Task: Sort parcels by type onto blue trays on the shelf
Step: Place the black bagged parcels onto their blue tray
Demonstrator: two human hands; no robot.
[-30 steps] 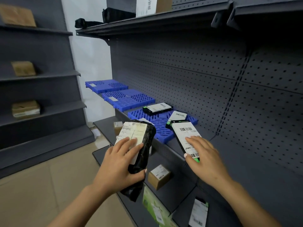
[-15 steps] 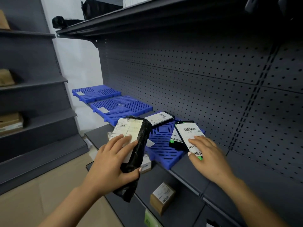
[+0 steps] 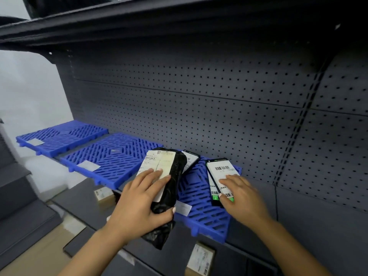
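Three blue slatted trays lie in a row on the dark shelf: far left (image 3: pixel 59 137), middle (image 3: pixel 111 158) and right (image 3: pixel 203 214). My left hand (image 3: pixel 142 204) grips a black plastic mailer bag (image 3: pixel 171 188) with a white label, held above the right tray's left edge. My right hand (image 3: pixel 242 196) presses flat on a thin black parcel (image 3: pixel 219 172) with a white barcode label, lying on the right tray over another flat parcel. A third flat black parcel (image 3: pixel 191 160) lies at the tray's back, partly hidden by the bag.
The dark pegboard (image 3: pixel 219 106) backs the shelf, and an upper shelf (image 3: pixel 159 20) overhangs. Small cardboard boxes sit on lower shelves, one (image 3: pixel 201 259) near the bottom and another (image 3: pixel 103 194) under the middle tray. Bare shelf (image 3: pixel 318 226) extends right of the trays.
The view has moved closer and upward. My right hand has slid the flat parcel further onto the right tray. My left hand keeps its grip on the bag.
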